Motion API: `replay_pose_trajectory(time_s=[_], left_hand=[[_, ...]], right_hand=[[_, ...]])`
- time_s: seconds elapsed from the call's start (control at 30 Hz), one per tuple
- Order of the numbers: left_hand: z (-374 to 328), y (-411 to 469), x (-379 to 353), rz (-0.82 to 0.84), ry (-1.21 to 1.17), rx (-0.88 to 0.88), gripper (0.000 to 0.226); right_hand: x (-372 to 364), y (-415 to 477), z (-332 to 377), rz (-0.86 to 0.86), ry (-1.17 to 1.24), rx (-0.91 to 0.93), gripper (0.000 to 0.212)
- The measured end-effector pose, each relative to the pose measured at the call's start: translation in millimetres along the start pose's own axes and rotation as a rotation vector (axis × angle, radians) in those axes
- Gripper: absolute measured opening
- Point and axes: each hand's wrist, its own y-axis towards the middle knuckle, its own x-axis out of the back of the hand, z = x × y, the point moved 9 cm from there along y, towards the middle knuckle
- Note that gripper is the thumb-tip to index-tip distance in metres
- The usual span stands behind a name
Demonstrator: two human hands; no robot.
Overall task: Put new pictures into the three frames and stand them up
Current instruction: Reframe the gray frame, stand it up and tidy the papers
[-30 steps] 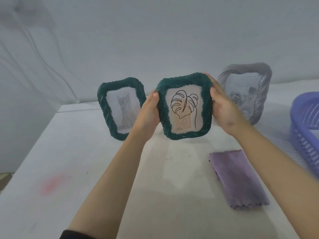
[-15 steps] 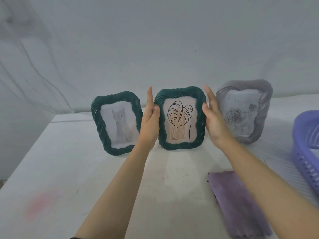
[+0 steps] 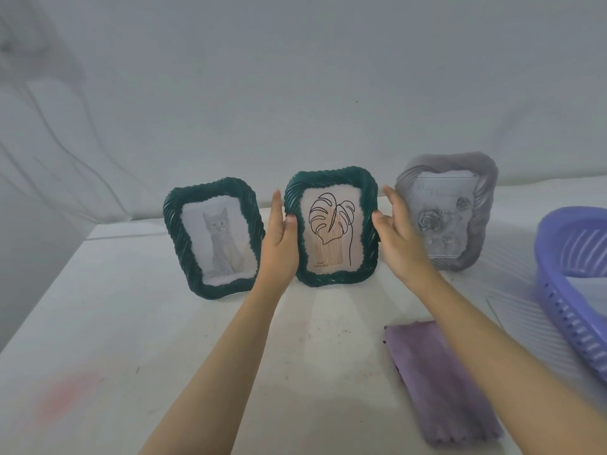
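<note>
Both hands flank the middle green frame (image 3: 331, 226), which stands upright on the white surface (image 3: 203, 349) with a leaf drawing in it: the left hand (image 3: 279, 244) lies flat with its thumb on the frame's left edge, and the right hand (image 3: 399, 238) is spread open at the right edge. Just outside the left hand stands the green frame with the cat picture (image 3: 215, 238), and beyond the right hand the grey frame with roses (image 3: 446, 211). A purple cloth (image 3: 440, 382) lies under the right forearm, a lilac basket (image 3: 574, 284) further right.
</note>
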Motion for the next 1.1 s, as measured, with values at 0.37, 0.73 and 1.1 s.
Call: replay_pose_trajectory(time_s=[0.37, 0.73, 1.1], left_hand=[[-71.8, -70.6, -98.1, 0.255, 0.205, -0.53, 0.05], [-32.8, -31.3, -169.3, 0.147, -0.009, -0.007, 0.068], [-81.8, -74.1, -108.3, 0.115, -0.205, -0.205, 0.065]], right_hand=[[110.4, -56.5, -2.8, -0.528, -0.247, 0.205, 0.046], [136.9, -23.2, -52.4, -0.401, 0.031, -0.124, 0.056], [146.6, -62.7, -5.1, -0.467, 0.284, 0.011, 0.048]])
